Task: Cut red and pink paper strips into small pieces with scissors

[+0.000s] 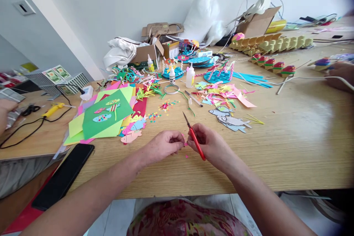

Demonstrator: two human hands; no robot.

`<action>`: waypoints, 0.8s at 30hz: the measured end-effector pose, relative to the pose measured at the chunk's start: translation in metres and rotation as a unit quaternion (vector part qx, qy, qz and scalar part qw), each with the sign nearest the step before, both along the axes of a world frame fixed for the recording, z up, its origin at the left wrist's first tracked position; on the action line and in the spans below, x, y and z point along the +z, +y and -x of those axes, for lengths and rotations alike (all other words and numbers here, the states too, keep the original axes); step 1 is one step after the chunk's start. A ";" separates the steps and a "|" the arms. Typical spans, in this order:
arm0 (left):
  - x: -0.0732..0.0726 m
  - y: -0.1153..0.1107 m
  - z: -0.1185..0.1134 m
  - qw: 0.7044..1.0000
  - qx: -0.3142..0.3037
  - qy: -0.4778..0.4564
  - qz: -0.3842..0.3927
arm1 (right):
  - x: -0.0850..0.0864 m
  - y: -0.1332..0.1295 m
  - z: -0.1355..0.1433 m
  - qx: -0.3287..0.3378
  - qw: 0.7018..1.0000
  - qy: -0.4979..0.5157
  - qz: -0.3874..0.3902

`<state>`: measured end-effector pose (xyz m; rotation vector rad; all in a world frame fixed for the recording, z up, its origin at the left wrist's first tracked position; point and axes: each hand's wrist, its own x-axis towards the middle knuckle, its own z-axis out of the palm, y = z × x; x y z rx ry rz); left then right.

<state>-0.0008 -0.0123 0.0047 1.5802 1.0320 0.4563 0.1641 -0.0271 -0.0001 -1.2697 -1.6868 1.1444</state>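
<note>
Holding scissors [197, 143] in curled right hand [208, 142], with blades forward. Curling left hand [169, 143], nearly closed, beside pink paper [186, 143] just left of scissors — too small to tell whether gripped. Right of scissors: grey fish [233, 121]. Left of scissors: pink scrap [186, 156], dots [166, 106], green card [110, 114], phone [66, 173]. Beyond scissors: ring [165, 90], white bottle [190, 77], blue disc [217, 76].

No text, brand or number can be read. Dark print on the small white bottle [172, 76] is too tiny to make out, as are the markings on the yellow-labelled bottle [151, 65] behind it. The green-and-white cards [57, 75] at the left and the printed carton [172, 51] carry equally illegible marks.
</note>
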 end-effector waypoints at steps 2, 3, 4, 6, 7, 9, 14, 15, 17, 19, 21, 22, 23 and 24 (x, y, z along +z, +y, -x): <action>0.001 -0.003 0.000 0.999 0.024 -0.032 0.010 | 0.000 0.000 0.000 -0.014 0.997 0.071 0.035; 0.002 -0.004 -0.001 0.998 0.034 -0.043 0.011 | 0.000 0.001 0.000 -0.024 0.994 0.099 0.047; 0.002 -0.006 -0.002 0.998 0.040 -0.052 0.011 | 0.000 0.001 0.000 -0.033 0.991 0.120 0.055; 0.003 -0.008 -0.004 0.997 0.047 -0.065 0.013 | -0.001 0.001 0.001 -0.043 0.986 0.148 0.062; 0.003 -0.009 -0.005 0.996 0.050 -0.072 0.015 | -0.001 0.001 0.002 -0.044 0.985 0.158 0.063; 0.001 -0.010 -0.008 0.995 0.060 -0.083 0.017 | -0.001 0.001 0.004 -0.045 0.982 0.169 0.067; -0.002 -0.009 -0.009 0.992 0.079 -0.095 0.021 | 0.002 -0.002 0.004 -0.042 0.984 0.157 0.070; -0.001 -0.009 -0.008 0.992 0.081 -0.099 0.024 | 0.004 -0.004 0.003 -0.035 0.988 0.136 0.066; 0.001 -0.008 -0.006 0.990 0.084 -0.111 0.028 | 0.007 -0.009 -0.003 -0.018 0.997 0.061 0.049; 0.004 -0.008 -0.004 0.988 0.088 -0.123 0.026 | 0.010 -0.015 -0.010 -0.004 0.999 -0.041 0.027; 0.007 -0.007 -0.002 0.987 0.097 -0.130 0.023 | 0.012 -0.022 -0.016 0.009 0.991 -0.132 0.012; 0.009 -0.007 -0.001 0.985 0.103 -0.134 0.024 | 0.012 -0.025 -0.018 0.018 0.985 -0.169 0.011; 0.010 -0.007 -0.001 0.984 0.108 -0.140 0.029 | 0.013 -0.027 -0.019 0.025 0.980 -0.197 0.011; 0.011 -0.007 -0.001 0.982 0.113 -0.146 0.035 | 0.013 -0.030 -0.020 0.032 0.975 -0.217 0.011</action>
